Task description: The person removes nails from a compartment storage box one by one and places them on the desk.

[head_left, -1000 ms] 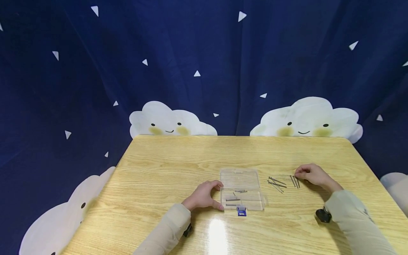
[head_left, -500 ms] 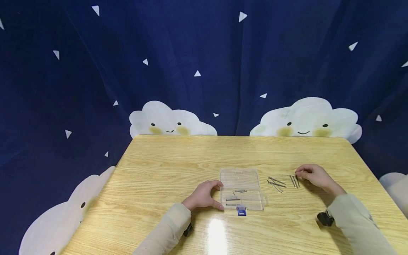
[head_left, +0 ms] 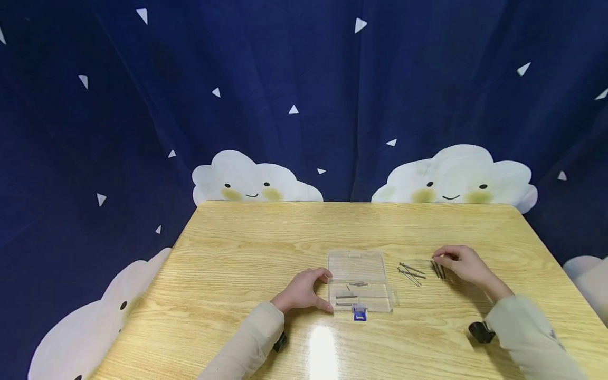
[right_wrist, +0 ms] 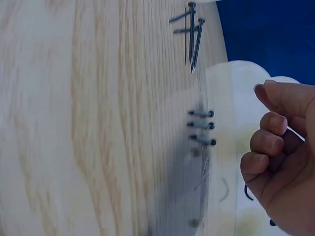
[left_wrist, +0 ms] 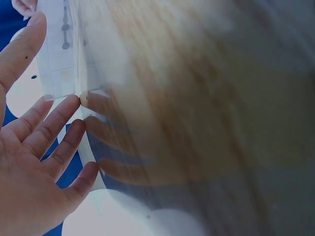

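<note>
My left hand [head_left: 304, 290] rests at the left side of a clear plastic box [head_left: 357, 266] that lies with its lid folded back. Its fingers and thumb are spread, thumb at the near corner; the left wrist view shows the fingers fairly straight. Several small nails [head_left: 347, 296] lie inside the box. Over at the right, my right hand [head_left: 465, 264] hovers above a short row of nails [right_wrist: 202, 125]. Thumb and index tips are close together, the other fingers loosely curled, and nothing shows between them. Several crossed nails [head_left: 411, 273] lie between the box and that row.
A blue tag or clasp [head_left: 359, 314] sticks out at the box's front edge. Everything stands on a wood-grain table [head_left: 247, 253], backed by a dark blue curtain [head_left: 285, 63] with white clouds and triangles.
My right hand first shifts a little right, then moves left over the row of nails, covering their far ends in the head view. The left hand and the box stay put.
</note>
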Demonstrator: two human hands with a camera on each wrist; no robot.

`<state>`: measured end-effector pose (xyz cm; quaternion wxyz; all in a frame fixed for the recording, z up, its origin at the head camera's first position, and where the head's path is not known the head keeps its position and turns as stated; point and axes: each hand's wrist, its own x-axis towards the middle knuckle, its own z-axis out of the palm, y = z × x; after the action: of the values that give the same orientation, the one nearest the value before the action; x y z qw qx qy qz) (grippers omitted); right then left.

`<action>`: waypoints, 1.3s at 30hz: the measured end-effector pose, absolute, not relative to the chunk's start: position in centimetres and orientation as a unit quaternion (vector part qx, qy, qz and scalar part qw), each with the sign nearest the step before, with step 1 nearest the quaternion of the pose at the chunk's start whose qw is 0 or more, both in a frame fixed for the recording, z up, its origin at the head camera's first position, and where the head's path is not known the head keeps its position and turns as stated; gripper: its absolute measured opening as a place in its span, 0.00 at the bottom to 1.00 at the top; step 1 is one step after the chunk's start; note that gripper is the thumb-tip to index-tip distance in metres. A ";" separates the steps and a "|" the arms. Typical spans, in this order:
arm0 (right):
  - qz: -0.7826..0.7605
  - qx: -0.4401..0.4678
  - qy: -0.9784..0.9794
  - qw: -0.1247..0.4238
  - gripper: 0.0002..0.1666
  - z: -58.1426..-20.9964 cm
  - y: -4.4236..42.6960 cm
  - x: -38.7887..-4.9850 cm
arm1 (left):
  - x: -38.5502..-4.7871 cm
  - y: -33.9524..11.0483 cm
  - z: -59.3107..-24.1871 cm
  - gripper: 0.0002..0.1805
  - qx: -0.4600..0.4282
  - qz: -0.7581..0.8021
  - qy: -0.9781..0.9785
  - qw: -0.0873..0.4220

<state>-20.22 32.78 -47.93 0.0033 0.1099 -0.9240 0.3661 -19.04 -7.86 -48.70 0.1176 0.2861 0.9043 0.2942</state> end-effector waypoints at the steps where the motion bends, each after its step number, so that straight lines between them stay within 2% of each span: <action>1: 0.370 0.115 -0.922 0.006 0.13 -47.8 32.6 -20.1 | -19.0 -7.9 -48.7 0.37 0.286 0.294 0.904 0.118; 6: 0.385 0.139 -0.912 0.023 0.11 -47.6 31.4 -19.8 | -19.0 -7.9 -48.6 0.37 0.285 0.295 0.904 0.121; 39: 0.404 0.244 -0.882 0.015 0.05 -47.2 23.4 -18.9 | -18.9 -7.8 -48.5 0.37 0.282 0.290 0.906 0.122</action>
<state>-18.93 23.44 -47.17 0.0154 0.2443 -0.8816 0.4036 -18.86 -7.80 -48.47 0.1222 0.2821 0.9063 0.2902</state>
